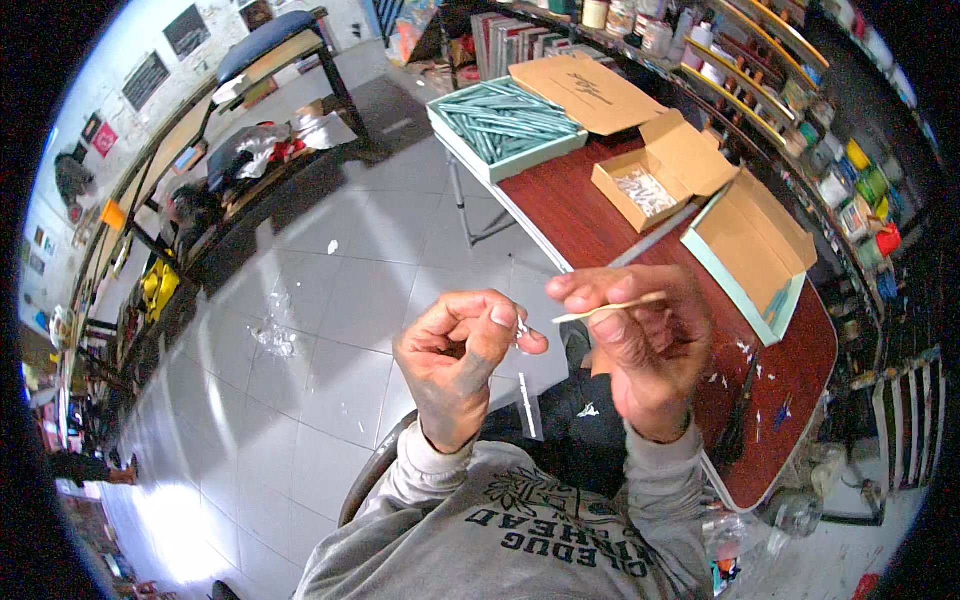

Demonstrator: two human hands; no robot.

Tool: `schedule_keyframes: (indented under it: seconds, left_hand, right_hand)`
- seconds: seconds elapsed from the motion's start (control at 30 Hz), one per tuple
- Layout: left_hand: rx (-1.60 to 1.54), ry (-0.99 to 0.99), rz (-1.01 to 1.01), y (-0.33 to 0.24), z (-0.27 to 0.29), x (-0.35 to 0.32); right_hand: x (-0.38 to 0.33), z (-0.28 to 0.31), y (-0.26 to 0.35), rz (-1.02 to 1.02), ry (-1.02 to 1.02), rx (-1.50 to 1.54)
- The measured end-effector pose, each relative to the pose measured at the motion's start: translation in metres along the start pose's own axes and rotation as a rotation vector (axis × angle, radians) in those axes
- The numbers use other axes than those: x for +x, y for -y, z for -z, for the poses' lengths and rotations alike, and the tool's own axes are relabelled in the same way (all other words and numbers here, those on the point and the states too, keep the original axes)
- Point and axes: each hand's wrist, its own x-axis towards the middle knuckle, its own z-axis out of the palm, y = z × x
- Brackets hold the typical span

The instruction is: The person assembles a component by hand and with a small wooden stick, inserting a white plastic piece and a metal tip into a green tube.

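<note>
My left hand is closed in a pinch, with a tiny whitish piece between thumb and fingertips; its exact kind is too small to make out. Just to the right, my right hand grips a thin pale wooden stick between thumb and fingers, its lighter end pointing at the left hand. A grey rod runs up and right from behind the right fingers; whether they hold it I cannot tell. On my dark-clothed lap lie a narrow clear plastic strip and small white bits.
On the red-brown table at the right stand a pale green box full of teal pen-like sticks, a cardboard box of small white pieces, and a shallow open box. Shelves with bottles line the right. Crumpled clear plastic lies on the floor.
</note>
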Motion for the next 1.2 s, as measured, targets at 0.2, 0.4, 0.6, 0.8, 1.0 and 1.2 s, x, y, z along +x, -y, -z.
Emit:
schedule_keyframes:
  seconds: [0.2,0.4,0.6,0.8,1.0,1.2]
  left_hand:
    - [0.181,-0.114,-0.155,-0.011,0.006,-0.007]
    - [0.229,-0.156,-0.247,-0.013,0.003,-0.006]
    - [0.357,-0.139,-0.394,-0.010,0.006,-0.004]
    - [0.389,-0.120,-0.432,-0.007,0.007,-0.001]
    - [0.382,-0.133,-0.440,-0.004,0.010,-0.003]
    - [0.414,-0.145,-0.454,-0.006,0.010,-0.001]
  right_hand:
    - [-0.018,-0.028,-0.009,0.070,-0.096,-0.040]
    - [-0.018,-0.034,-0.014,0.130,-0.060,0.029]
    - [-0.018,-0.032,-0.016,0.127,-0.047,0.024]
    - [-0.017,-0.031,-0.016,0.111,-0.067,-0.003]
    - [-0.016,-0.035,-0.013,0.102,-0.097,-0.002]
    - [-0.016,-0.037,-0.012,0.088,-0.118,-0.006]
